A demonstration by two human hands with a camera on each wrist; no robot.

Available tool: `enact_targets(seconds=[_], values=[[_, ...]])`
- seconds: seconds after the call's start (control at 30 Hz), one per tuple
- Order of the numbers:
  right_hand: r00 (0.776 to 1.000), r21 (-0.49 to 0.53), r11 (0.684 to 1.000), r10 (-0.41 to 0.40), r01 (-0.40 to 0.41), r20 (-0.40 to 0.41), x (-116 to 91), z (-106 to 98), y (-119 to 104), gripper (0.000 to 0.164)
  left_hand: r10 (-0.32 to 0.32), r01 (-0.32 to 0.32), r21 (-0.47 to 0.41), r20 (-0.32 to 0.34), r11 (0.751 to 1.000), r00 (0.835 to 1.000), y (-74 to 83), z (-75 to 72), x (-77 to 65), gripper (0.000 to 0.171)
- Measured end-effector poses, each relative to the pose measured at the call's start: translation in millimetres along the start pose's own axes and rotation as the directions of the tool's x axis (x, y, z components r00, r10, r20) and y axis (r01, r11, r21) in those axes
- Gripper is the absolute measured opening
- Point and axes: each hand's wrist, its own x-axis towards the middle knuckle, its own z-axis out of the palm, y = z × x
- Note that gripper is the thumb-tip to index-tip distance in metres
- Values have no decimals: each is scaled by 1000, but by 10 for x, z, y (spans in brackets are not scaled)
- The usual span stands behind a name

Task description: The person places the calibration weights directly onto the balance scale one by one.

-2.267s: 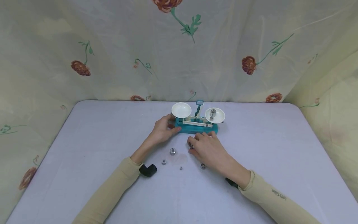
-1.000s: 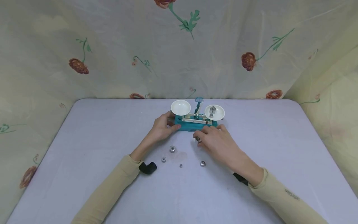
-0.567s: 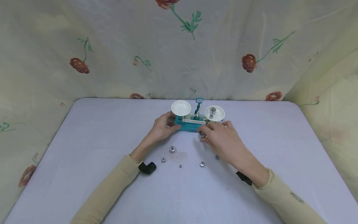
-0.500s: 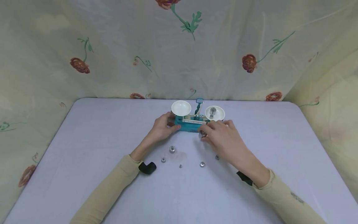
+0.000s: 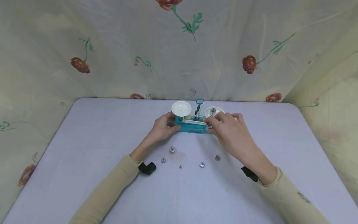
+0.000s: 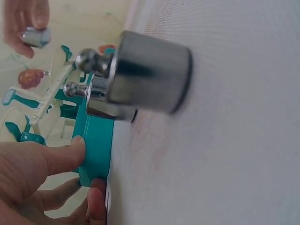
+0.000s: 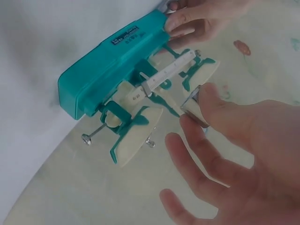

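Observation:
A teal balance scale (image 5: pixel 193 127) with two white pans stands near the table's back edge. My left hand (image 5: pixel 162 128) grips the left end of its base, thumb in front, as the left wrist view also shows on the teal base (image 6: pixel 96 152). Between thumb and forefinger, my right hand (image 5: pixel 233 133) pinches a metal weight (image 7: pixel 193 110), raised in front of the right pan. Its other fingers are spread. A metal weight (image 5: pixel 213 110) stands in the right pan, whose front my right fingers cover in the head view. The left pan (image 5: pixel 181 109) holds nothing.
Several metal weights stand on the table in front of the scale, among them a larger one (image 5: pixel 172 150), a tiny one (image 5: pixel 180 166) and one at the right (image 5: pixel 218 158). A flowered cloth (image 5: pixel 218 62) hangs behind the table.
My right hand has carried the pinched weight right and farther back, from the table in front of the scale to before the right pan. The left hand has kept its place on the base.

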Motion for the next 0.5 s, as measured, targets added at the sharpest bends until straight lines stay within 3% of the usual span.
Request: enact_targets(seconds=[0.33,0.5], values=[[996,-15,1000,-7,6,-90,21,-27,93,30,-2,2,-3,-1,1000,1000,8,-6,-13,56],[992,-38,999,24,-29,-124,50,-34,135,31,0,0,-2,-2,1000,1000,5,-2,-6,56]])
